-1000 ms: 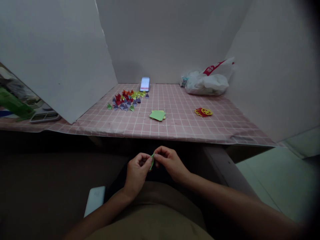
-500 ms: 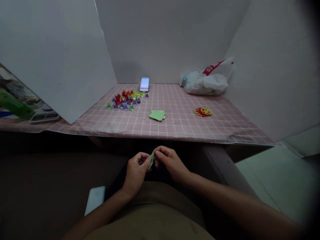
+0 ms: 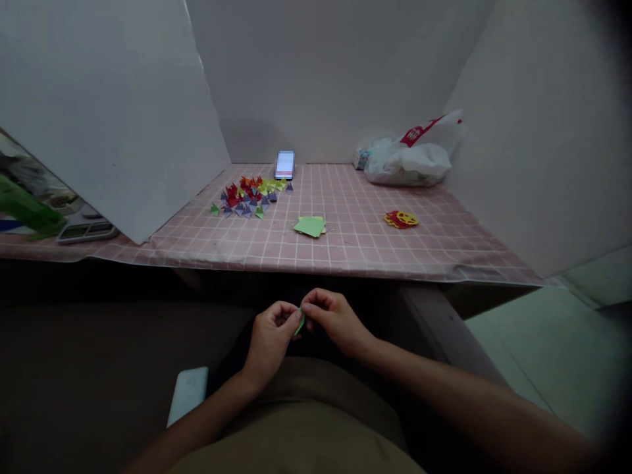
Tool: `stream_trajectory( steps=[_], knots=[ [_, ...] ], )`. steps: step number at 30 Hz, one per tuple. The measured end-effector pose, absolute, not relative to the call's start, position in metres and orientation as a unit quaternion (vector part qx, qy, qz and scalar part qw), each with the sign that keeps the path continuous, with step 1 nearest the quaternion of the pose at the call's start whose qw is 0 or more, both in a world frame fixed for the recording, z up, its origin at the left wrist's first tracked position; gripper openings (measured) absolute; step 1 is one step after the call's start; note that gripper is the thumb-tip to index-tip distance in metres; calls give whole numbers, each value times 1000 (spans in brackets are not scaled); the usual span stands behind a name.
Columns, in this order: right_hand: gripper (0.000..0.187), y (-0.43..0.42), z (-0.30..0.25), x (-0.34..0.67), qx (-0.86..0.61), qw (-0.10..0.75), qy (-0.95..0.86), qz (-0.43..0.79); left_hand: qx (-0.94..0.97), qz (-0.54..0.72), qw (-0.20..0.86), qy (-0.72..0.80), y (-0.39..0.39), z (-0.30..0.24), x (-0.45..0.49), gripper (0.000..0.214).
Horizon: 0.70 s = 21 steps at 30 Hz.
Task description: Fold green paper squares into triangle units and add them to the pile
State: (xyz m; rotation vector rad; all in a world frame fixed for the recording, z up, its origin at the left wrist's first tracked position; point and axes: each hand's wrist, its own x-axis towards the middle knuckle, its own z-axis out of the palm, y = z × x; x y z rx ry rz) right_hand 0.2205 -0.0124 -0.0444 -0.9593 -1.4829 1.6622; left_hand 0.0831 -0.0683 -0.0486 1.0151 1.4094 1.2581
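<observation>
Below the table's front edge, a small folded piece of green paper [image 3: 299, 323] is held between my two hands over my lap. My left hand [image 3: 270, 332] pinches it between thumb and fingers. My right hand [image 3: 336, 319] has its thumb and fingertips closed at the paper's upper edge. Fingers cover much of the paper, so its exact fold is hidden. On the table ahead lies a stack of green and yellow paper squares [image 3: 310, 226]. Several small folded paper pieces [image 3: 247, 196] in red, orange, yellow, purple and green stand in a cluster farther left.
A phone [image 3: 285, 164] leans at the back of the checkered tablecloth [image 3: 355, 247]. Red and yellow cutouts [image 3: 401, 219] lie to the right, before a white plastic bag [image 3: 409, 161]. White panels flank the table. A white power bank [image 3: 188, 393] rests beside my left forearm.
My right thumb and fingertips have moved slightly left and onto the green paper's upper edge. Less of the paper shows now. My left hand has barely moved.
</observation>
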Motion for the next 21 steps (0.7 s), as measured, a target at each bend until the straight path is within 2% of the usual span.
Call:
stream_trajectory(
  steps=[14, 21],
  knots=[
    [15, -7, -48, 222, -389, 363, -633, 563, 408, 519, 507, 554, -67, -50, 84, 22],
    [15, -8, -49, 223, -389, 371, -617, 576, 396, 536, 498, 555, -66, -54, 83, 24]
  ],
)
